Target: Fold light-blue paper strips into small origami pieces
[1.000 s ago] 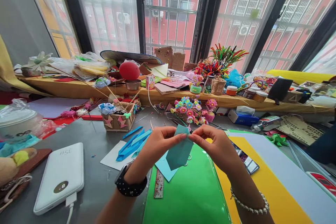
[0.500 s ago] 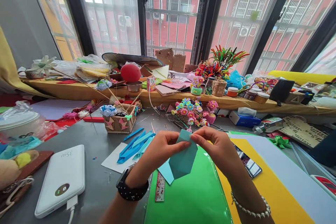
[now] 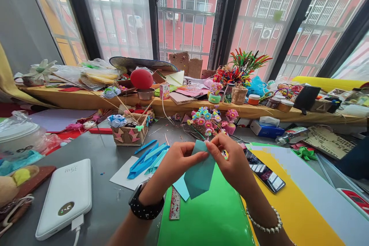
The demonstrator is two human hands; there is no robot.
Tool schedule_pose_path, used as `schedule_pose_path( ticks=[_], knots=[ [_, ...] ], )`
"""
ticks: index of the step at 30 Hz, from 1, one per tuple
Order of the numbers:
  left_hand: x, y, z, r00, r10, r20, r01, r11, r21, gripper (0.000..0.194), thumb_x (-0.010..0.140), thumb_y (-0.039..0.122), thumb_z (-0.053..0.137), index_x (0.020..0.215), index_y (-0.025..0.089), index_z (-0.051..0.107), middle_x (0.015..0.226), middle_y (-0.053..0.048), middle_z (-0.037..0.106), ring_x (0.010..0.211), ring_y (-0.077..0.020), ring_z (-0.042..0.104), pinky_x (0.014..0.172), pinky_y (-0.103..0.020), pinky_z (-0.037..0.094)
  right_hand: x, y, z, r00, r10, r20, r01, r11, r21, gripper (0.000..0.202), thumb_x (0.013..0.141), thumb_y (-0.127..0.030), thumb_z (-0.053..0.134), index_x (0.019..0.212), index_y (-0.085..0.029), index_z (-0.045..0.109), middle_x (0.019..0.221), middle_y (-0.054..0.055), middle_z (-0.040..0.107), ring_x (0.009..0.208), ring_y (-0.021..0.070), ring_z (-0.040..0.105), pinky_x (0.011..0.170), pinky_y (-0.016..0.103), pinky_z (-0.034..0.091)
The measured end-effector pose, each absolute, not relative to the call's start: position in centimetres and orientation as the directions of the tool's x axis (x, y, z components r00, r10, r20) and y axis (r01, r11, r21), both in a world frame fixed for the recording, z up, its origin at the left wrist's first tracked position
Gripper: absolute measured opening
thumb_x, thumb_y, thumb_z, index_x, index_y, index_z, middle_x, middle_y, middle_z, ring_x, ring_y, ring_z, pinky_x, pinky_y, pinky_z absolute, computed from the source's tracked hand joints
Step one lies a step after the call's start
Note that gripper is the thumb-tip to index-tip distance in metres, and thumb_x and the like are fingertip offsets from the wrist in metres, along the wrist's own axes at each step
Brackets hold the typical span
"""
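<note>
Teal paper point(image 3: 198, 178), one piece, finger-pinched by left hand point(image 3: 176, 164) and right hand point(image 3: 231, 161); one ruler point(image 3: 174, 206) nearby.

This is a craft workspace: folded blue paper point(image 3: 147, 158) and artificial flowers point(image 3: 208, 117) sit on the gray desk point(image 3: 111, 207). Barred windows point(image 3: 184, 12) stand behind the desk.

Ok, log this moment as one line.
left hand: pinching teal paper | right hand: pinching same paper | on green sheet: ruler | on yellow sheet: smartphone

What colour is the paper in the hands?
The paper is blue-green; it shows best in the head view.
</note>
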State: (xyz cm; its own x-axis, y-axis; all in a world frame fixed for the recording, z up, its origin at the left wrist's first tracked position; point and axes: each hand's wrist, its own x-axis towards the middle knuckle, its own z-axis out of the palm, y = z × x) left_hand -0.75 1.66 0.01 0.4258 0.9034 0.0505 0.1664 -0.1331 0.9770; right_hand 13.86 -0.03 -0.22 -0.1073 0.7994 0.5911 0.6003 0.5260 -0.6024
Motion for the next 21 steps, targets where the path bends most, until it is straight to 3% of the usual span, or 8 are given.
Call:
schedule_pose_path(
  ticks=[4, 9, 14, 21],
  knots=[
    [-0.68, 1.63, -0.01, 0.431, 0.898, 0.090, 0.156, -0.173, 0.972, 0.031, 0.066, 0.041, 0.061, 0.071, 0.010, 0.064, 0.060, 0.000, 0.056, 0.055, -0.0121, 0.048, 0.046, -0.020, 0.036, 13.57, 0.42, -0.90, -0.108, 0.735, 0.669, 0.723, 0.520, -0.455, 0.026, 0.088, -0.025, 0.036, 0.064, -0.019, 0.043, 0.064, 0.001, 0.048, 0.063, 0.0159, 0.046, 0.059, 0.027, 0.036],
    [-0.91, 1.68, -0.05, 0.376, 0.918, 0.126, 0.213, -0.218, 0.953, 0.034, 0.067, 0.043, 0.059, 0.075, 0.011, 0.065, 0.060, -0.001, 0.057, 0.056, -0.0131, 0.050, 0.046, -0.021, 0.036, 14.11, 0.48, -0.68, -0.179, 0.755, 0.631, 0.652, 0.572, -0.499, 0.028, 0.088, -0.032, 0.036, 0.064, -0.019, 0.044, 0.064, 0.000, 0.048, 0.061, 0.0144, 0.047, 0.057, 0.024, 0.037],
    [-1.11, 1.83, -0.13, 0.311, 0.938, 0.154, 0.224, -0.230, 0.947, 0.034, 0.066, 0.044, 0.059, 0.071, 0.012, 0.064, 0.058, 0.000, 0.057, 0.054, -0.0128, 0.049, 0.046, -0.021, 0.037, 14.34, 0.63, -0.58, -0.190, 0.773, 0.605, 0.684, 0.547, -0.483, 0.026, 0.087, -0.028, 0.038, 0.062, -0.020, 0.042, 0.061, -0.001, 0.047, 0.057, 0.0140, 0.046, 0.053, 0.024, 0.035],
    [-1.29, 1.86, -0.05, 0.321, 0.937, 0.135, 0.178, -0.199, 0.964, 0.031, 0.067, 0.043, 0.059, 0.069, 0.012, 0.060, 0.060, 0.001, 0.053, 0.056, -0.0111, 0.046, 0.047, -0.020, 0.037, 14.23, 0.56, -0.73, -0.209, 0.792, 0.574, 0.629, 0.558, -0.542, 0.027, 0.089, -0.032, 0.033, 0.068, -0.020, 0.044, 0.066, 0.001, 0.049, 0.062, 0.0148, 0.048, 0.057, 0.025, 0.037]
  ],
)
